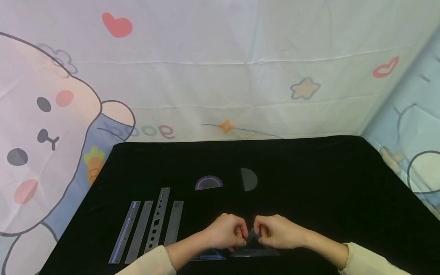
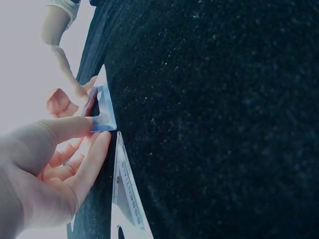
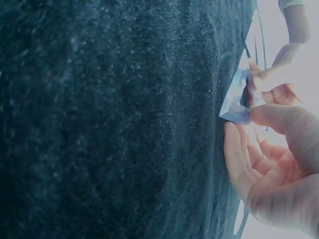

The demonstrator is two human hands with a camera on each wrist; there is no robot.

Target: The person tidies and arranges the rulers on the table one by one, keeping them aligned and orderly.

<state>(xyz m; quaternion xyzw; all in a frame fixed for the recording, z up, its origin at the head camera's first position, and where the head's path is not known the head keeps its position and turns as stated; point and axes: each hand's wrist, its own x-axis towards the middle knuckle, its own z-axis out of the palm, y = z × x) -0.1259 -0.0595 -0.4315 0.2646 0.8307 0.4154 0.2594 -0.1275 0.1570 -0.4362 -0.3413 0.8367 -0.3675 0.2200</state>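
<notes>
A clear triangular set square [image 1: 256, 253] stands low over the black cloth, its long edge toward me. My left hand [image 1: 228, 230] pinches its left side between thumb and fingers. On the opposite side, my right hand [image 1: 280, 231] pinches it as well. In the left wrist view, the thumb lies on one corner of the set square [image 2: 108, 107], and the right wrist view shows the other thumb on the set square [image 3: 233, 107]. A second set square [image 1: 210, 255], with blue markings, lies left of it, partly hidden by my left forearm.
Left of my hands lie several rulers in a row, including one with a purple stripe [image 1: 125, 233] and a stencil ruler [image 1: 159, 217] with cut-out shapes. Farther back are a purple-marked protractor [image 1: 208, 183] and a plain clear protractor [image 1: 249, 179]. A printed curtain [image 1: 223, 76] hangs behind the table.
</notes>
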